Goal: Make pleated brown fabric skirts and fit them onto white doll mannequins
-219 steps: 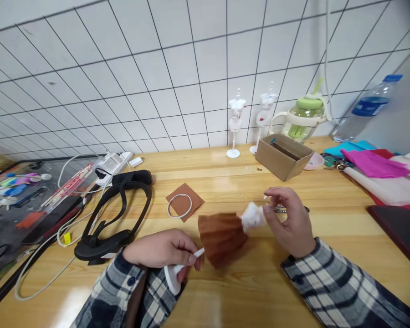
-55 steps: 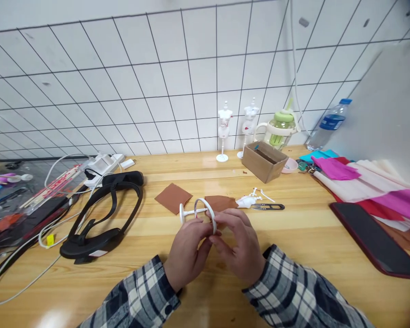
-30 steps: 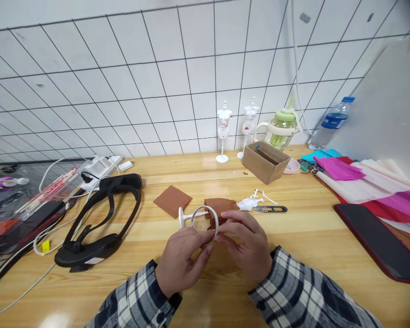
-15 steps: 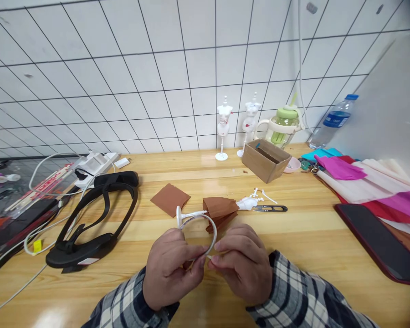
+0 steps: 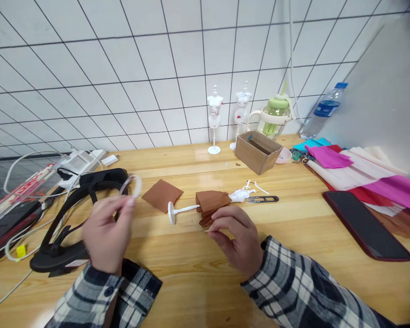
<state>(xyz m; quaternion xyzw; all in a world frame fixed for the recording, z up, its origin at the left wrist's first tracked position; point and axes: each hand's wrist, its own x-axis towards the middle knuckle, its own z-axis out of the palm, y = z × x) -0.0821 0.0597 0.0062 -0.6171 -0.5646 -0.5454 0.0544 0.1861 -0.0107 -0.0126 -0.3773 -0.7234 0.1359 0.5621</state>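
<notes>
My left hand (image 5: 109,232) is raised over the black headset's edge, thumb and fingers pinching a thin white roll of tape (image 5: 138,186), slightly blurred. My right hand (image 5: 237,237) is closed in a pinch over the table, a small pale strip of tape (image 5: 207,231) just showing at its fingertips. Beyond it lies a white miniature dress form (image 5: 239,196) on its side, brown cloth (image 5: 212,200) wrapped about its lower part and its round base (image 5: 171,213) pointing left. A square of brown fabric (image 5: 162,195) rests flat to the left of that base.
Thread snips (image 5: 264,199) lie beside the dress form. Behind stand two more dress forms (image 5: 214,118), a cardboard box (image 5: 258,152), a green-lidded jug (image 5: 276,116) and a bottle (image 5: 324,111). Coloured fabrics (image 5: 358,166) and a phone (image 5: 365,225) are right; a black headset (image 5: 58,253) and cables are left.
My hands have parted. The left has carried the tape roll left and up, away from the right hand, which stays near the middle with a small strip. The view has shifted slightly.
</notes>
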